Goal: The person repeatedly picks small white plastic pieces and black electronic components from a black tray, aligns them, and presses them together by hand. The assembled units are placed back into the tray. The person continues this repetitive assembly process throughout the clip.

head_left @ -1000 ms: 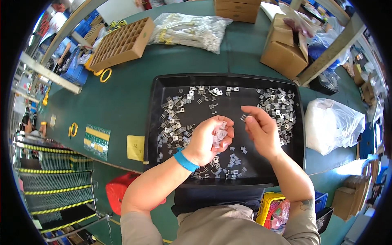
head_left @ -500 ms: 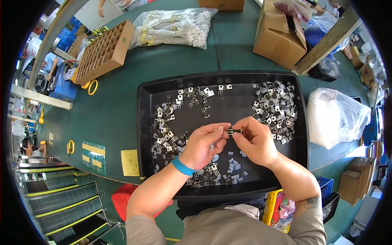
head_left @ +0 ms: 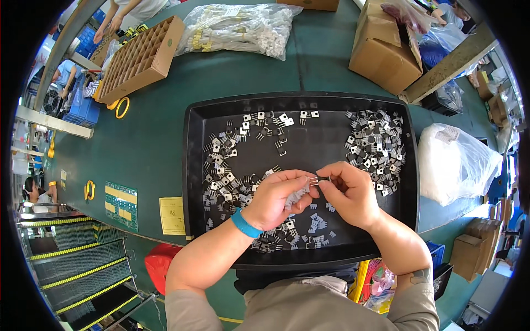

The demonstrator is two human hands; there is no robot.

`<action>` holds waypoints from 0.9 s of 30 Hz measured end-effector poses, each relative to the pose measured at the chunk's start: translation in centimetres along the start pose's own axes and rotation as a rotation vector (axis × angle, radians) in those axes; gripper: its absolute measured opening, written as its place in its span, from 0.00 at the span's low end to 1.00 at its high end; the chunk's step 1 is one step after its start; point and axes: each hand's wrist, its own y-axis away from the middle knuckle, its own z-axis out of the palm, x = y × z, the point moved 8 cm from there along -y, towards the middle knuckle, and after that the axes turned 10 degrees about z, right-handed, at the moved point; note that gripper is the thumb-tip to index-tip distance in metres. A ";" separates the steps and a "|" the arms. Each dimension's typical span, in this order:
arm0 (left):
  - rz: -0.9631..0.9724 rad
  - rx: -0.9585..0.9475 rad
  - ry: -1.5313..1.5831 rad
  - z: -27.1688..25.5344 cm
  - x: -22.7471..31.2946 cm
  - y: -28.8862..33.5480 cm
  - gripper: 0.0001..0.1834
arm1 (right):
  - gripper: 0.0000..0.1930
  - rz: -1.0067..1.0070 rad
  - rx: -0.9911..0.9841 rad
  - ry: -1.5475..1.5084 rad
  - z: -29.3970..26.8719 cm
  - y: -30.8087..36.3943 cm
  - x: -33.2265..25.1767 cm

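Over the black tray (head_left: pixel 190 165), my two hands meet at a small three-legged transistor (head_left: pixel 313 181). My right hand (head_left: pixel 353 196) pinches its dark body between thumb and forefinger, legs pointing left. The curled fingers of my left hand (head_left: pixel 270 201), with a blue wristband, hold several small grey comb-shaped pieces (head_left: pixel 298 197). Its thumb and forefinger tips are at the legs; whether they grip a piece there is too small to tell. Loose transistors (head_left: pixel 375 149) are heaped along the tray's right side, with more at the left (head_left: pixel 223 176). Grey comb-shaped pieces (head_left: pixel 317 222) lie scattered below my hands.
A bag of white cables (head_left: pixel 237 33), a divided cardboard box (head_left: pixel 143 60) and an open carton (head_left: pixel 386 52) stand beyond the tray. To the right sits a white plastic bag (head_left: pixel 458 163). At left lie a green circuit board (head_left: pixel 121 205) and a yellow card (head_left: pixel 172 215).
My view has shifted slightly. The transistor's legs now show more plainly between my fingertips, and the grey pieces in my left hand are more visible. Both hands keep nearly the same place.
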 end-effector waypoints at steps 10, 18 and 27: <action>-0.007 -0.002 -0.120 0.2 0.1 0.0 0.14 | 0.07 -0.149 0.106 0.164 0.1 0.4 -1.6; 0.030 0.029 -0.097 -0.1 0.8 0.0 0.11 | 0.05 -0.007 -0.014 0.052 -0.3 0.0 -1.2; 0.065 -0.004 -0.337 -0.2 1.0 0.0 0.03 | 0.08 0.008 -0.071 0.041 0.6 0.0 0.1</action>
